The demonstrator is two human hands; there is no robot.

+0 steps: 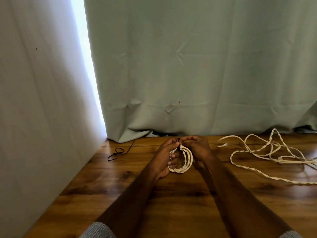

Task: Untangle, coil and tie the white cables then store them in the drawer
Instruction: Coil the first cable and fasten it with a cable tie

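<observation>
A coiled white cable [184, 162] is held upright just above the wooden table [171, 194], between both hands. My left hand [164, 158] grips the coil's left side, fingers curled around the loops. My right hand [199, 150] is curled at the coil's top right. Both hands pinch a thin black tie [178, 143] that wraps the top of the coil, its end sticking up. More white cable [267, 152] lies loose and tangled on the table to the right, one strand trailing off the right edge. No drawer is in view.
Black ties [118, 152] lie on the table at the left, near the white wall [42, 117]. A pale green curtain [188, 74] hangs along the table's far edge.
</observation>
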